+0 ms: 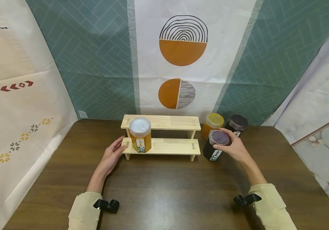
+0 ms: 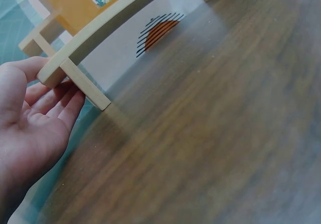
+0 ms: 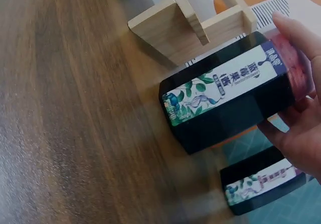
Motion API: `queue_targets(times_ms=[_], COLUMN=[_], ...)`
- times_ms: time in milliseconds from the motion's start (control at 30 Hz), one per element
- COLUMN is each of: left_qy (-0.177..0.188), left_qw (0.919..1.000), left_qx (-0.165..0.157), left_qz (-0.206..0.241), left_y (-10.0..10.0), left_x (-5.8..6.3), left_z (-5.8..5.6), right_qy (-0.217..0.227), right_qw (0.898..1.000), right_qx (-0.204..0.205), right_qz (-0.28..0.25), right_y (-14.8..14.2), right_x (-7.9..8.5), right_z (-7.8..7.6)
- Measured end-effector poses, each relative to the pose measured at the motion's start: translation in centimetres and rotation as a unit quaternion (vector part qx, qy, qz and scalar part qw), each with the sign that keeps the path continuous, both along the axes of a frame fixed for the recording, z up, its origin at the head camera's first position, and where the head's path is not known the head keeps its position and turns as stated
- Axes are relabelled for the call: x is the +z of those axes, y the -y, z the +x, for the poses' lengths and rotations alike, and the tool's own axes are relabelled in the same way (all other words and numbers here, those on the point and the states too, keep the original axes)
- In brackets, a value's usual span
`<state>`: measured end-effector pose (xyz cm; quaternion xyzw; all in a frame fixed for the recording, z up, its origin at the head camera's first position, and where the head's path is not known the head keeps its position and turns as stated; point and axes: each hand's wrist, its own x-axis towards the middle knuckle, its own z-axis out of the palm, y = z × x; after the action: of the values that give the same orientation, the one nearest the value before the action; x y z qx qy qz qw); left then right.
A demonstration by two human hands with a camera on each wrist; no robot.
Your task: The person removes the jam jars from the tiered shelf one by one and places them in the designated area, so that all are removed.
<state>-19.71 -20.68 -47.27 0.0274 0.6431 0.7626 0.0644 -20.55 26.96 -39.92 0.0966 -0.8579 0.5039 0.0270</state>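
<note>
A two-tier wooden shelf (image 1: 170, 146) stands at the back of the table. My left hand (image 1: 113, 155) holds the left end of its lower tier, thumb on top and fingers beneath, as the left wrist view shows. On that tier, near the left end, an amber jar with a whitish lid (image 1: 140, 135) stands upright. Right of the shelf, my right hand (image 1: 233, 145) grips a dark jar with a purple lid (image 3: 225, 93) around its lid. Whether this jar touches the table, I cannot tell. The upper tier (image 1: 167, 121) lies behind.
Behind the gripped jar stand an amber jar with a yellow lid (image 1: 214, 119) and another dark jar (image 1: 238, 123). Patterned cloth (image 1: 104, 64) hangs along the table's back edge. The brown table (image 1: 167, 191) stretches in front of the shelf.
</note>
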Motion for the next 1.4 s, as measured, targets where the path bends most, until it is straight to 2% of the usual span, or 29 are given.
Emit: queue_targets(times_ms=[133, 300, 467, 600, 700, 833, 967, 1100, 1200, 1400], left_qy=[0.001, -0.005, -0.009, -0.005, -0.005, -0.007, -0.008, -0.01, -0.011, -0.007], left_qw=[1.0, 1.0, 1.0, 0.9999, 0.9999, 0.9999, 0.9999, 0.9998, 0.9998, 0.9999], left_qx=[-0.001, -0.003, -0.001, -0.002, 0.0, 0.004, 0.001, 0.0, -0.001, 0.001], left_qz=[-0.001, 0.001, -0.003, -0.014, -0.015, -0.013, -0.012, -0.015, -0.018, -0.013], left_y=[0.1, 0.0, 0.0, 0.0, 0.0, 0.0, 0.0, 0.1, 0.1, 0.1], left_x=[-0.1, 0.0, 0.2, 0.2, 0.2, 0.2, 0.2, 0.2, 0.1, 0.1], left_z=[0.1, 0.1, 0.0, 0.1, 0.0, 0.0, 0.0, 0.1, 0.1, 0.0], right_qy=[-0.038, -0.108, -0.12, -0.106, -0.085, -0.068, -0.051, -0.02, -0.008, -0.029], right_qw=[0.999, 0.992, 0.99, 0.994, 0.996, 0.994, 0.989, 0.986, 0.985, 0.982], right_qx=[-0.006, -0.056, -0.072, -0.033, 0.023, 0.088, 0.135, 0.157, 0.156, 0.155], right_qz=[-0.014, -0.016, -0.001, -0.002, -0.021, -0.025, -0.043, -0.058, -0.074, -0.099], right_y=[0.6, 2.3, 5.7, 9.5, 12.8, 17.2, 21.0, 23.7, 24.9, 25.5], right_x=[1.0, 2.7, 3.3, 3.4, 3.6, 4.0, 4.1, 3.5, 2.8, 2.1], right_z=[0.4, 0.6, 0.5, 0.3, 0.2, -0.3, -1.0, -1.7, -1.9, -2.3])
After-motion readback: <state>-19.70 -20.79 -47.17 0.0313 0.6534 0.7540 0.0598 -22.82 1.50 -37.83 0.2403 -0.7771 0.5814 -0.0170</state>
